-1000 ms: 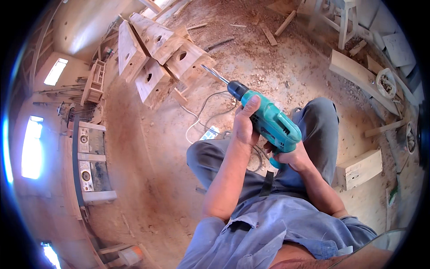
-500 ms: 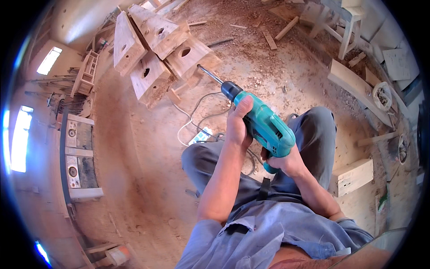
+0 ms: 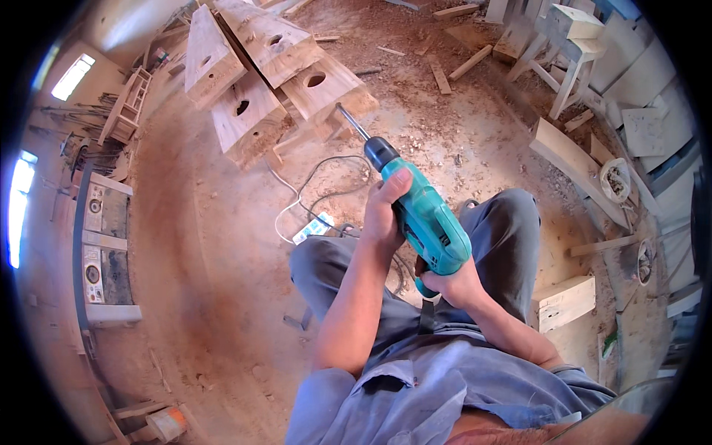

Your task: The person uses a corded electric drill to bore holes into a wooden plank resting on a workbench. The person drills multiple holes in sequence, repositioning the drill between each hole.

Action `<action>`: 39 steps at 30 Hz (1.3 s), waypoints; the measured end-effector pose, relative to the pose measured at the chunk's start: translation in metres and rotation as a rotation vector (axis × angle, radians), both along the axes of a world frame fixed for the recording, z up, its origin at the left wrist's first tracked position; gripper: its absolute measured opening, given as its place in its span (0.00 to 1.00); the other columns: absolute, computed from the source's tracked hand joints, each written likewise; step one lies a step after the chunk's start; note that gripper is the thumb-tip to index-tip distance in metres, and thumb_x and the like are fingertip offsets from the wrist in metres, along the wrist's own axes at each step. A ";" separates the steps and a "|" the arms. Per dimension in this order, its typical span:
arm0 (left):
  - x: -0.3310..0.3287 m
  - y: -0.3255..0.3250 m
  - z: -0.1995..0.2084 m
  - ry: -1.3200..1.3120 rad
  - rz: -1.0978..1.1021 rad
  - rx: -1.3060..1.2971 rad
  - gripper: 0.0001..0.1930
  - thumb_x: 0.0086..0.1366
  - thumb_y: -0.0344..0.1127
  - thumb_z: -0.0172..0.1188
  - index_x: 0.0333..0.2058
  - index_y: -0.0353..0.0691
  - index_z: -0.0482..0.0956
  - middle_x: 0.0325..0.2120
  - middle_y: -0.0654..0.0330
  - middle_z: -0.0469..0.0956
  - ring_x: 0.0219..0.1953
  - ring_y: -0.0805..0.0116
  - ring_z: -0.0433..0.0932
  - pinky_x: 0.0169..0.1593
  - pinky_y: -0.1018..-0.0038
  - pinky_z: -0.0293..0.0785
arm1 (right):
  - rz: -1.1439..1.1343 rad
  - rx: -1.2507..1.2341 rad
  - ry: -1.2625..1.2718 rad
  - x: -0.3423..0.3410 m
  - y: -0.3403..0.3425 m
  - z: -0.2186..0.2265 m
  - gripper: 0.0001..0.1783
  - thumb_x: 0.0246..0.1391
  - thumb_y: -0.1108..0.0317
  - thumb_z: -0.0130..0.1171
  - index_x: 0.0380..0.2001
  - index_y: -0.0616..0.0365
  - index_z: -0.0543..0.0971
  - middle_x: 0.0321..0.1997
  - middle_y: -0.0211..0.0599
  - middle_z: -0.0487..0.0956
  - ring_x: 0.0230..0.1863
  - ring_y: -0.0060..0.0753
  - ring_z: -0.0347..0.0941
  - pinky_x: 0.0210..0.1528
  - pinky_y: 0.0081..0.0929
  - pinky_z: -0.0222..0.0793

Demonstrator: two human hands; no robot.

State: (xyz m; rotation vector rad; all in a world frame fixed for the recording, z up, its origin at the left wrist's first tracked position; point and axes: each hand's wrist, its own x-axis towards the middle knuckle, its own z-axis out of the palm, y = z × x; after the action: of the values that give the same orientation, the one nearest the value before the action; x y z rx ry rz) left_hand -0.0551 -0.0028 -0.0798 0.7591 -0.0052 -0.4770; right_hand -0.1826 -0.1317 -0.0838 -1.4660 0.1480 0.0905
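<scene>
I hold a teal power drill (image 3: 437, 226) with a black chuck in both hands, aimed up and to the left. My left hand (image 3: 384, 211) wraps around its body behind the chuck, thumb on top. My right hand (image 3: 454, 283) grips the handle at the rear. The long metal bit (image 3: 354, 122) reaches the near end of a thick wooden block (image 3: 326, 93) with a large round hole. Whether the tip touches or enters the wood I cannot tell. Several similar blocks stand close together, among them a left front one (image 3: 248, 122) with a dark hole.
A grey cable (image 3: 315, 174) and a white-and-blue power strip (image 3: 314, 228) lie between my left knee and the blocks. Wood chips litter the floor. To the right are a squared timber (image 3: 565, 302), a long plank (image 3: 575, 170) and a wooden stool (image 3: 567, 63). A two-burner stove (image 3: 94, 241) is at left.
The whole view has shifted a little, so the drill and my hands appear lower and further left. Both hands keep their hold, and the bit stays at the same block's end.
</scene>
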 end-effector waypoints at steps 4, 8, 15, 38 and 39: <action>0.028 0.015 0.004 -0.004 -0.076 0.013 0.23 0.67 0.53 0.64 0.46 0.37 0.76 0.33 0.54 0.81 0.36 0.58 0.82 0.46 0.61 0.82 | 0.077 -0.011 0.026 0.024 0.008 -0.008 0.14 0.41 0.85 0.60 0.34 0.63 0.80 0.30 0.32 0.81 0.33 0.26 0.77 0.36 0.29 0.74; 0.008 0.006 0.006 0.001 0.009 0.052 0.22 0.68 0.53 0.64 0.44 0.38 0.77 0.32 0.55 0.81 0.34 0.59 0.82 0.43 0.61 0.82 | 0.003 0.028 0.008 0.005 0.010 -0.003 0.11 0.43 0.79 0.63 0.34 0.62 0.81 0.30 0.31 0.82 0.31 0.25 0.77 0.35 0.30 0.74; 0.025 0.016 -0.003 -0.062 -0.106 -0.068 0.25 0.68 0.53 0.64 0.49 0.36 0.76 0.37 0.53 0.80 0.38 0.60 0.82 0.46 0.61 0.81 | 0.030 -0.070 -0.008 0.018 0.010 -0.010 0.16 0.40 0.83 0.62 0.37 0.62 0.80 0.31 0.31 0.81 0.33 0.26 0.77 0.37 0.29 0.74; 0.008 0.005 0.000 0.002 -0.036 -0.019 0.17 0.69 0.47 0.64 0.43 0.38 0.77 0.33 0.57 0.80 0.34 0.61 0.81 0.43 0.63 0.81 | 0.023 -0.011 0.030 0.004 0.005 -0.027 0.21 0.41 0.82 0.66 0.44 0.63 0.81 0.35 0.31 0.84 0.38 0.26 0.80 0.43 0.30 0.77; 0.006 0.006 -0.003 -0.006 -0.037 0.028 0.17 0.68 0.47 0.65 0.43 0.38 0.77 0.34 0.58 0.80 0.34 0.62 0.81 0.42 0.64 0.82 | 0.027 0.079 0.031 0.000 0.004 -0.027 0.21 0.41 0.84 0.66 0.44 0.62 0.81 0.36 0.31 0.84 0.38 0.26 0.80 0.43 0.30 0.78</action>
State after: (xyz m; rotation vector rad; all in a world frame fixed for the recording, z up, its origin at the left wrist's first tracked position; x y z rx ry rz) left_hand -0.0495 0.0029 -0.0831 0.7886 -0.0184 -0.5110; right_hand -0.1821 -0.1274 -0.1106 -1.3886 0.1489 0.1396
